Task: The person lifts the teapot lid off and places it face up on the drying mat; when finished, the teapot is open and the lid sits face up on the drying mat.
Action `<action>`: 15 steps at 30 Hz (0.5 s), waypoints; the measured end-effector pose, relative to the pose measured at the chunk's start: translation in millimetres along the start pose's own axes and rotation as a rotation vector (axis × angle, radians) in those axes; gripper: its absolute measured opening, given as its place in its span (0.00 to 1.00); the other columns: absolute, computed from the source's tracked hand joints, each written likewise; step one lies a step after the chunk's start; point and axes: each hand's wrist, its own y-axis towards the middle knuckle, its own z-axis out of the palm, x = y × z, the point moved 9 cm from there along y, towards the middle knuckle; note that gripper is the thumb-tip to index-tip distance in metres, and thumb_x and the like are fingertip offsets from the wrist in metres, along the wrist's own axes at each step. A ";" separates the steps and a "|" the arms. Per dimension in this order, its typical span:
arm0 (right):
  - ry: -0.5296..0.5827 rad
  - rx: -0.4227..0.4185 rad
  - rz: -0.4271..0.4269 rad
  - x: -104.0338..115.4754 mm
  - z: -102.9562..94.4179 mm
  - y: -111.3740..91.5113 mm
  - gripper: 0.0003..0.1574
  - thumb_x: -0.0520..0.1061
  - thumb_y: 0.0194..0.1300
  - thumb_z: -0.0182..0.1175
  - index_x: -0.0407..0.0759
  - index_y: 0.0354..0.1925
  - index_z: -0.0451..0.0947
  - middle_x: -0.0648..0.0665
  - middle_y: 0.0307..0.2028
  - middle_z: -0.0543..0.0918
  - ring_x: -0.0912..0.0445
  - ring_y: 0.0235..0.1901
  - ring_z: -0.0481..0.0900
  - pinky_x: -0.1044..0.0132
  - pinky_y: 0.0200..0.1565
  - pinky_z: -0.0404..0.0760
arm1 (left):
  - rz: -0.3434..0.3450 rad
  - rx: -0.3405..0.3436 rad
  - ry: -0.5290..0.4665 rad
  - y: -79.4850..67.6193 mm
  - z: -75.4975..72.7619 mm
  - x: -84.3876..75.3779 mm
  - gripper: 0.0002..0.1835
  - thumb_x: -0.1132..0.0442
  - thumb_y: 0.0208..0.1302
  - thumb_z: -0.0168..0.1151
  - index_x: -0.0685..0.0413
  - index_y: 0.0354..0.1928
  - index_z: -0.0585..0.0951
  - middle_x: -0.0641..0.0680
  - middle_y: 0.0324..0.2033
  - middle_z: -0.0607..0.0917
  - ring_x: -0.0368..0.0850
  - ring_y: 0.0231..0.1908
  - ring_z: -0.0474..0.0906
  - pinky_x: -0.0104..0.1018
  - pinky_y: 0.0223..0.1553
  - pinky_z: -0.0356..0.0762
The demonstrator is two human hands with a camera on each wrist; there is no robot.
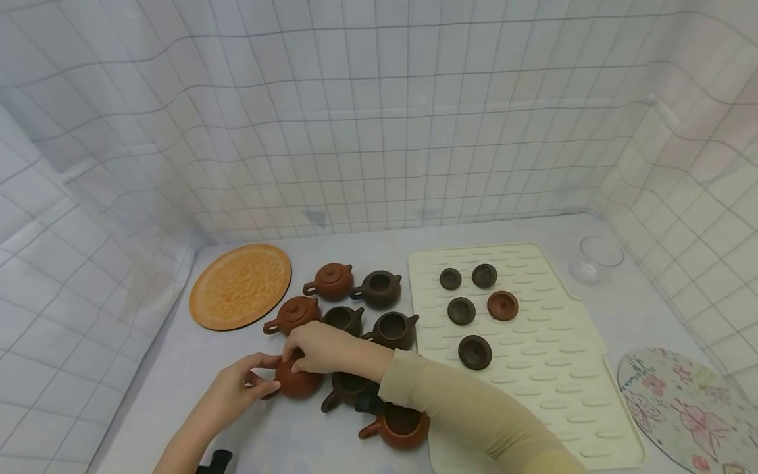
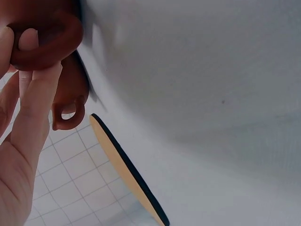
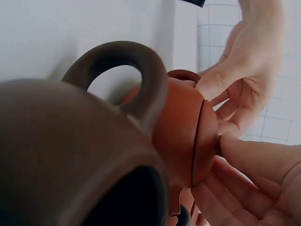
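A small reddish-brown clay teapot (image 1: 298,387) stands at the front left of a cluster of teapots. My left hand (image 1: 233,390) grips its loop handle (image 2: 70,40). With my right hand (image 1: 322,349) I pinch the knob of its lid (image 3: 207,141), which sits on the pot. Behind stand two lidded reddish-brown teapots (image 1: 295,316). Beside them are several lidless dark teapots (image 1: 380,289), one very near the right wrist camera. A lidless reddish teapot (image 1: 408,438) is partly under my right forearm. Several loose lids (image 1: 475,352) lie on the cream mat (image 1: 562,368).
An orange round mat (image 1: 239,286) lies at the back left, behind my left hand. Toward the back right corner stands a clear glass (image 1: 597,260). A floral round mat (image 1: 689,408) lies at the right edge. Gridded white curtains surround the table.
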 end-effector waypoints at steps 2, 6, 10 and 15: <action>-0.019 -0.005 -0.003 1.9 0.4 1.4 0.10 0.43 0.63 0.68 0.50 0.44 0.86 0.56 0.41 0.85 0.68 0.42 0.79 0.81 0.44 0.74 | 0.000 0.007 -0.003 0.2 0.3 0.8 0.21 0.61 0.58 0.71 0.55 0.54 0.80 0.60 0.53 0.84 0.37 0.33 0.83 0.30 0.29 0.77; -0.062 0.001 -0.003 4.7 2.8 2.7 0.06 0.43 0.64 0.67 0.50 0.41 0.84 0.57 0.38 0.84 0.68 0.37 0.77 0.82 0.39 0.73 | 0.002 0.010 -0.014 -0.6 1.3 1.5 0.19 0.61 0.58 0.71 0.55 0.52 0.80 0.61 0.52 0.84 0.37 0.32 0.83 0.30 0.29 0.77; -0.044 -0.014 -0.003 5.4 1.0 0.2 0.04 0.43 0.66 0.65 0.50 0.40 0.82 0.56 0.38 0.83 0.68 0.35 0.75 0.81 0.37 0.72 | 0.000 0.004 -0.018 -1.8 2.0 2.0 0.19 0.63 0.58 0.71 0.55 0.52 0.81 0.61 0.51 0.84 0.36 0.32 0.82 0.30 0.29 0.78; 0.079 -0.046 0.015 0.5 -10.4 -9.0 0.05 0.44 0.70 0.61 0.50 0.44 0.80 0.56 0.41 0.83 0.67 0.35 0.74 0.80 0.38 0.72 | 0.002 -0.001 0.006 -0.3 0.9 1.2 0.18 0.63 0.58 0.71 0.55 0.51 0.80 0.61 0.50 0.84 0.36 0.31 0.82 0.30 0.28 0.77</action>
